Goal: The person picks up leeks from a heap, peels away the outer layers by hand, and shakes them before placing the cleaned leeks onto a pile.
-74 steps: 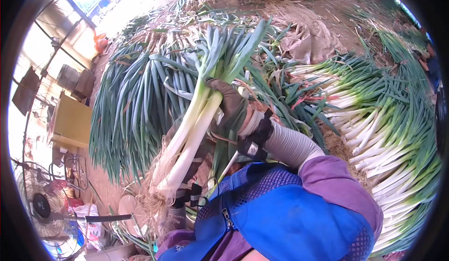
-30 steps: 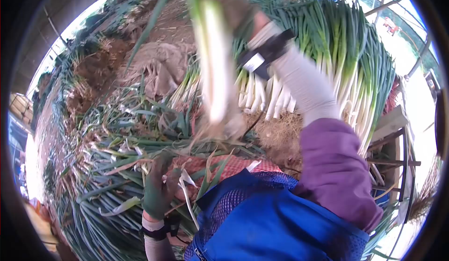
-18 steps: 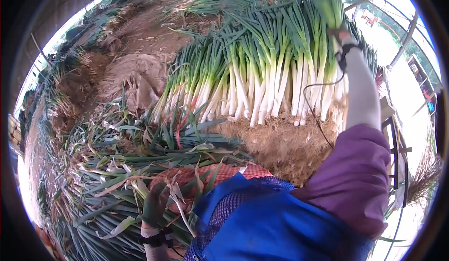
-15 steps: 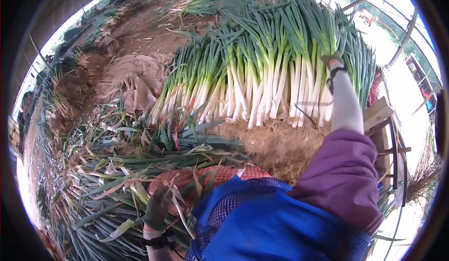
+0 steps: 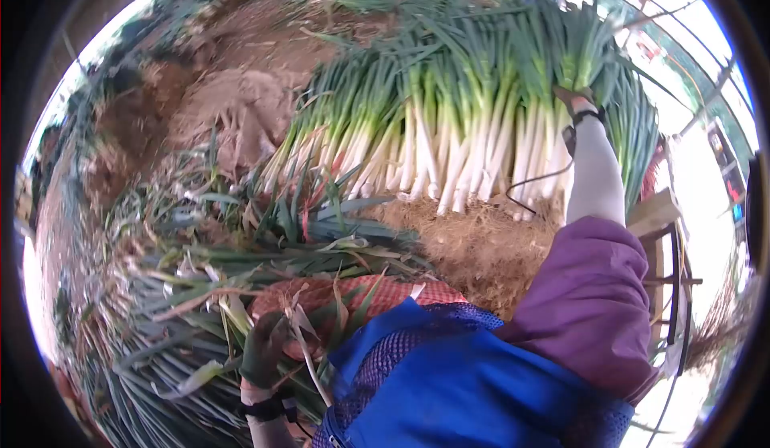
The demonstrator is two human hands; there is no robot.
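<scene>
Row of leeks [image 5: 457, 119], extending from centre left to upper right of the frame: leaves toward the top, white root ends toward the bottom. Long axes of the stalks are close to vertical at the row's middle and right; at its left end they slant, with the roots to the lower left and the leaves to the upper right. Heap of leaves and stalks [image 5: 184, 344], lower left: greens fan toward the bottom edge. Blue vest [image 5: 473, 376], bottom centre. Root mat [image 5: 481, 255], directly below the white ends. Brown sacking [image 5: 241, 111], crumpled, left of the row. Red checked cloth [image 5: 425, 291], between the heap and the vest. Right hand [image 5: 574, 98], upper right: in contact with leeks near the row's right end, where green meets white; whether its grip is clenched or released cannot be told. Left hand [image 5: 265, 352], gloved, lower left: beside a dry stalk [image 5: 306, 344], fingers partly bent; whether it grasps anything cannot be told. Dark cord [image 5: 536, 179], looped below the right hand, in front of the white ends.
</scene>
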